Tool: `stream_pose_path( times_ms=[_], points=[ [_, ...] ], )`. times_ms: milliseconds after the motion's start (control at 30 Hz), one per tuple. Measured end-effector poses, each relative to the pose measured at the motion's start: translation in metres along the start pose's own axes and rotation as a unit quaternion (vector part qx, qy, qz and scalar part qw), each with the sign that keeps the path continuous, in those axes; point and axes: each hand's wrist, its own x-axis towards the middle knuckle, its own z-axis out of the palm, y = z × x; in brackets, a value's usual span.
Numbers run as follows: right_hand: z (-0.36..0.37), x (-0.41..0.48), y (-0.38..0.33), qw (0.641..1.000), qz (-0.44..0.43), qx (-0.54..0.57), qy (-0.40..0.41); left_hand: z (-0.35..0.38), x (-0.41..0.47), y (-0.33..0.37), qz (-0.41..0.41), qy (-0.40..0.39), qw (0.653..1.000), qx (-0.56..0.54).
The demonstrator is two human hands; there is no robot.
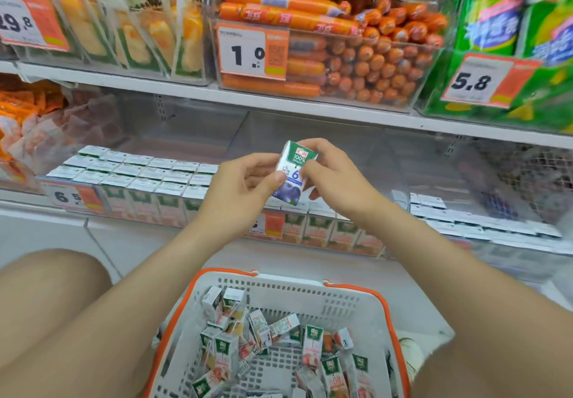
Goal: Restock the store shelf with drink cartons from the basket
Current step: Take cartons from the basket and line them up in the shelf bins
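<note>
White store shelving (279, 99) fills the view under bright, even light. Its upper board carries clear plastic bins (428, 65) of orange sausages (372, 68) fronted by orange price tags (252, 51). A pale floor (139, 252) lies below.

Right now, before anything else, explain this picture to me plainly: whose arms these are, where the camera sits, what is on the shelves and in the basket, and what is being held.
There is no machine here: a person is working bare-handed, filmed by one wide-angle camera worn on the head, looking forward and down. The left hand and right hand together pinch a small white-and-green cardboard drink carton with blueberries printed on it, tilted, in front of the lower shelf. On that shelf stand rows of similar white-topped cartons. Below, nearest the camera, a white plastic basket with an orange rim holds a loose jumble of more cartons. The shelf above carries a clear bin of orange sausages.
</note>
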Motion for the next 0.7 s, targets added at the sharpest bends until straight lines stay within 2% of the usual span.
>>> stream_pose_path(
  times_ms=[167,333,433,500,567,700],
  points=[
    [-0.038,-0.024,0.017,0.996,0.035,0.057,0.065,0.049,0.011,0.015,0.028,-0.054,0.998,0.0],
    [-0.101,-0.044,0.031,0.99,0.055,0.019,0.128,0.105,0.027,0.04,0.09,-0.115,0.988,0.043],
    [-0.141,-0.057,0.042,0.978,0.061,-0.068,0.19,0.14,0.036,0.043,0.125,-0.101,0.976,0.146],
    [-0.162,-0.067,0.051,0.96,0.068,-0.172,0.211,0.162,0.037,0.039,0.16,-0.118,0.958,0.205],
    [-0.182,-0.072,0.063,0.938,0.076,-0.274,0.2,0.182,0.034,0.033,0.187,-0.158,0.936,0.253],
    [-0.217,-0.063,0.102,0.902,0.094,-0.381,0.179,0.207,0.025,0.018,0.229,-0.191,0.892,0.34]
  ],
)
